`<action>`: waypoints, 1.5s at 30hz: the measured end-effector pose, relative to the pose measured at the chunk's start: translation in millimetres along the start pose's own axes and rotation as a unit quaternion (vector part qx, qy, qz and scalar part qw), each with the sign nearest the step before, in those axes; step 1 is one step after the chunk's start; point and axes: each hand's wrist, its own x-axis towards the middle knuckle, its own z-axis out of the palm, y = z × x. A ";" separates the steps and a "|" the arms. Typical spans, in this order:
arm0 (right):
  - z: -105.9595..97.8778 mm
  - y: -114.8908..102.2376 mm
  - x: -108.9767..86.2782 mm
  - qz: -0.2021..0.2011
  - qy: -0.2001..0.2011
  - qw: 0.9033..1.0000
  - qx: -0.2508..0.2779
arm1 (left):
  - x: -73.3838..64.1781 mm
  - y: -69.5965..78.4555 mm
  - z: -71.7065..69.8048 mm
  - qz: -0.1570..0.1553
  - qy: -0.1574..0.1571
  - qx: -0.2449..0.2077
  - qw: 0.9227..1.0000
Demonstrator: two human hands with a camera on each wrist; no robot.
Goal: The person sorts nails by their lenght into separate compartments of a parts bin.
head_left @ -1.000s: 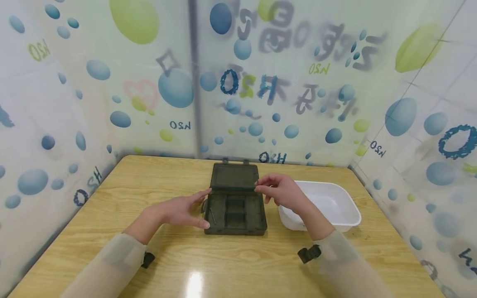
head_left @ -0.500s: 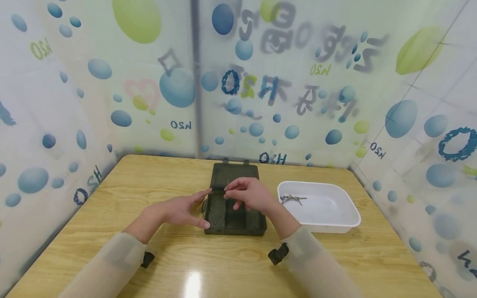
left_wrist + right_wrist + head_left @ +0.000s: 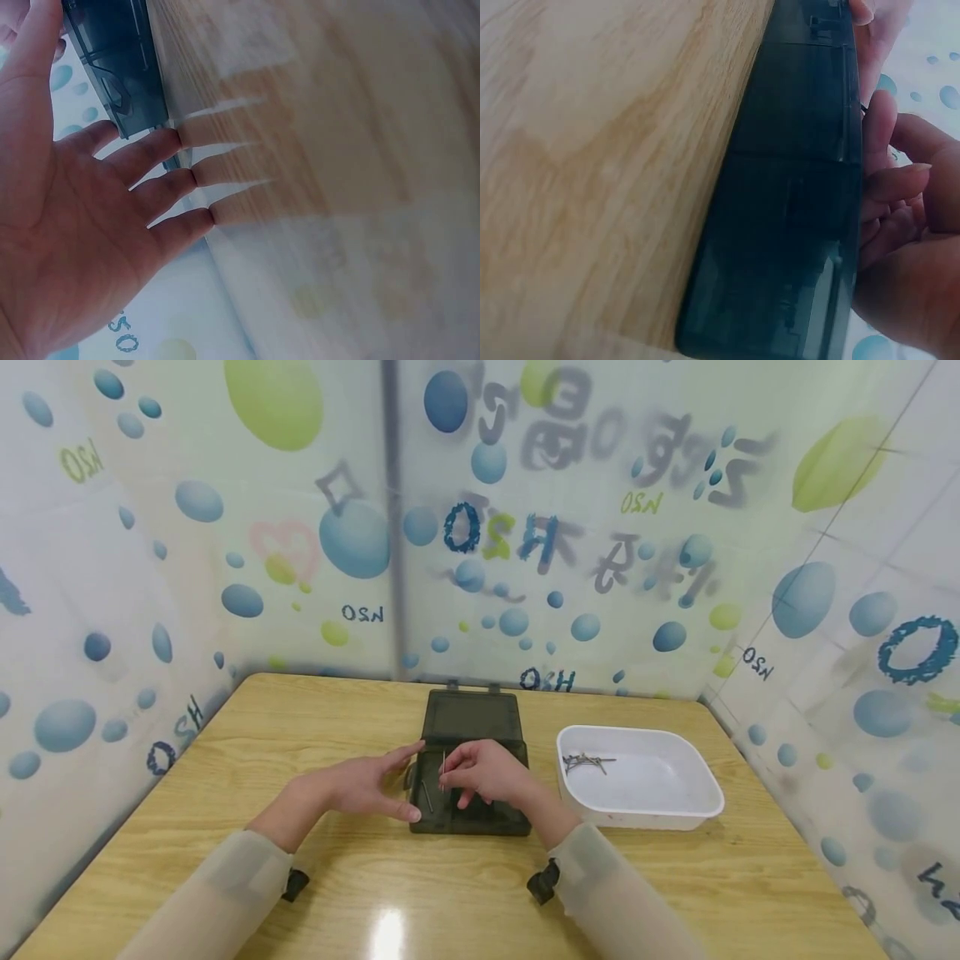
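A dark, see-through plastic parts box (image 3: 510,810) lies on the table with its lid (image 3: 472,714) laid back. In its left compartment is one thin metal screw (image 3: 427,796). My right hand (image 3: 483,772) pinches another slim screw (image 3: 443,760), upright, over that compartment; in the right wrist view the box wall (image 3: 780,225) covers part of the fingers. My left hand (image 3: 360,787) rests at the box's left side, fingers straight, thumb at the near left corner. The left wrist view shows its spread fingers (image 3: 161,157) beside the box end (image 3: 120,67).
A white plastic tray (image 3: 652,814) stands right of the box, with several metal screws (image 3: 588,762) in its left end. Wooden tabletop (image 3: 450,893) surrounds both. Walls with a printed bubble pattern (image 3: 480,568) close off the back and sides.
My right hand has moved left from beside the tray to over the box's left compartment and lowered, carrying the screw. The screws in the tray came into sight. My left hand stays put.
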 end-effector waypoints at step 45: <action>-149.5 117.4 -76.6 0.104 0.115 0.983 -0.095 | 1.6 1.8 2.7 0.018 -0.007 -0.003 1.000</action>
